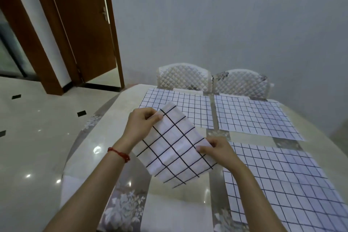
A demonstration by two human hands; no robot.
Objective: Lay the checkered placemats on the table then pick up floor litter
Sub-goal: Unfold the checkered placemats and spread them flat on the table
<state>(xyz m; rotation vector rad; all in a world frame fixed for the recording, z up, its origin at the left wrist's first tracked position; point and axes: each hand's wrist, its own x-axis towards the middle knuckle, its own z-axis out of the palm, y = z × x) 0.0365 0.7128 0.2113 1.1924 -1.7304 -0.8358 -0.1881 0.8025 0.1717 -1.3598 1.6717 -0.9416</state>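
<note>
Hands are gripping one folded placemat (174,149): your left hand (140,124) pinching its top corner, right hand (218,149) its side; three placemats (252,117) are lying flat on the tabletop (105,137).

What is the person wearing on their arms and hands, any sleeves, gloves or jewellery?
Both forearms are bare, with no sleeves in view and no gloves. The left hand has a thin red string bracelet around its wrist. The right hand and its wrist show no ring, watch or band.
</note>
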